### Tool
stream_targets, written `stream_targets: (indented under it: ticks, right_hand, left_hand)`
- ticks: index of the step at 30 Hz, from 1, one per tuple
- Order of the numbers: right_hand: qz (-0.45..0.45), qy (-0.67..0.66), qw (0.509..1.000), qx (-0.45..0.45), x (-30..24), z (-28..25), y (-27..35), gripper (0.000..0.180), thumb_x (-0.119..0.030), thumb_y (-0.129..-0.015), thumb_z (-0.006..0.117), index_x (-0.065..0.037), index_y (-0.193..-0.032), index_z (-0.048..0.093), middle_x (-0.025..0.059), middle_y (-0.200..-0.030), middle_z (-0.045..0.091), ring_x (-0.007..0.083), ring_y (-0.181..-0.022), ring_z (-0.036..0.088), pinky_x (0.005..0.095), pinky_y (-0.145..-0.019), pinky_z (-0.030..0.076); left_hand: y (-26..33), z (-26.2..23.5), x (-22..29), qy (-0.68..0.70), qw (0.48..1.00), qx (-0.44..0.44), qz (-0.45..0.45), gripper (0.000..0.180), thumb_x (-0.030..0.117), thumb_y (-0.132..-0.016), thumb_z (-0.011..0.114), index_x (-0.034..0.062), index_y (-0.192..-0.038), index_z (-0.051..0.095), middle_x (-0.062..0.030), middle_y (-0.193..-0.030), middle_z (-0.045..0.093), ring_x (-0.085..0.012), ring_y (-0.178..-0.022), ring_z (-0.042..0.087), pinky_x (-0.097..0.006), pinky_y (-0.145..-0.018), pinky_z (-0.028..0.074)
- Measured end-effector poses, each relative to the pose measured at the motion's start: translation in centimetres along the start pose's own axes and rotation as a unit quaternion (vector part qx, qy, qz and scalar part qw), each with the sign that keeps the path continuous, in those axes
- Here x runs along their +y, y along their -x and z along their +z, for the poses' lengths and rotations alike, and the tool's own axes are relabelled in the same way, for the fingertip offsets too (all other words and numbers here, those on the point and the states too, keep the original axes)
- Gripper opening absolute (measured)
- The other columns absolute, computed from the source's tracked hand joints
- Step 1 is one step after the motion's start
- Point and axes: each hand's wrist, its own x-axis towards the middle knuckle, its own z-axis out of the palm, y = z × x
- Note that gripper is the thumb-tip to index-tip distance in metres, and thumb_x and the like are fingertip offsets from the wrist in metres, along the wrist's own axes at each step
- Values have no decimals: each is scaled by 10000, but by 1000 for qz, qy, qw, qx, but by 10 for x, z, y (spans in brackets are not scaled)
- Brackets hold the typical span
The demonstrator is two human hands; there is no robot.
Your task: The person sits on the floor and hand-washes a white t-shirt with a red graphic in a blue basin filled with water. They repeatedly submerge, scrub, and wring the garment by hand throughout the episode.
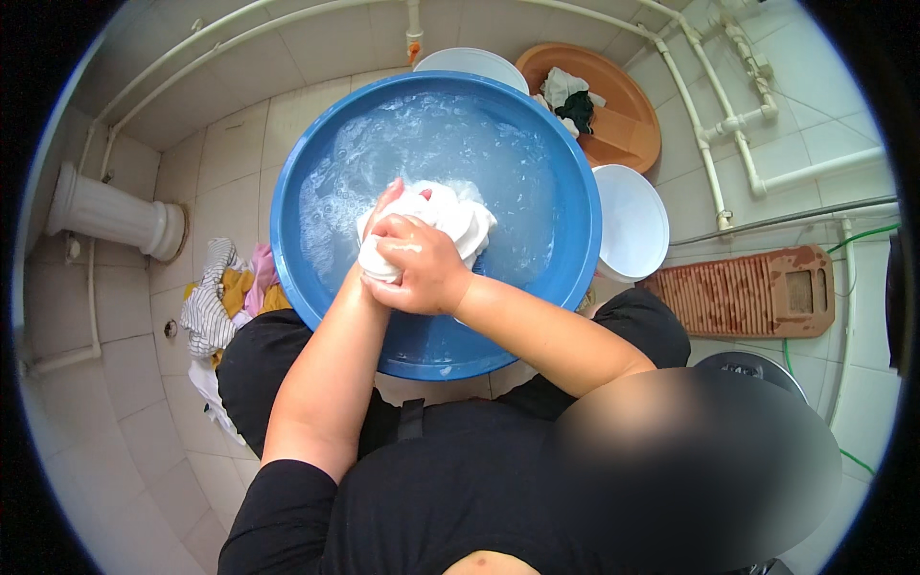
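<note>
Left hand (387, 198) and right hand (422, 265) clench white cloth (462, 216) over blue washbasin (578, 216); step appears hand-washing, next move likely needs firm squeezing.

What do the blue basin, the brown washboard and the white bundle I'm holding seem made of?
Blue basin: likely smooth plastic, given its uniform colour. Brown washboard: perhaps wood, from its blotchy ridges, or plastic. White bundle: soft, wet-looking fabric, judging by its folds.
</note>
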Motion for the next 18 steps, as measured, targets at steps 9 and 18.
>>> stream_targets:
  ticks: [9,18]
  right_hand:
    - [351,-78,924,130,78,-6,13,299,-345,-658,675,-65,-754,634,157,-737,626,296,-680,613,355,-627,482]
    - [264,99,946,160,97,-19,11,359,-404,-743,606,-48,-699,597,154,-694,596,333,-673,572,369,-625,462]
  left_hand:
    - [-21,-20,-36,-202,963,124,128,329,303,-870,417,56,-1057,529,-107,-988,592,-233,-875,582,-349,-743,479]
    - [-5,1,-19,-349,926,73,125,346,259,-833,487,16,-1075,536,-105,-993,584,-206,-893,566,-317,-774,452]
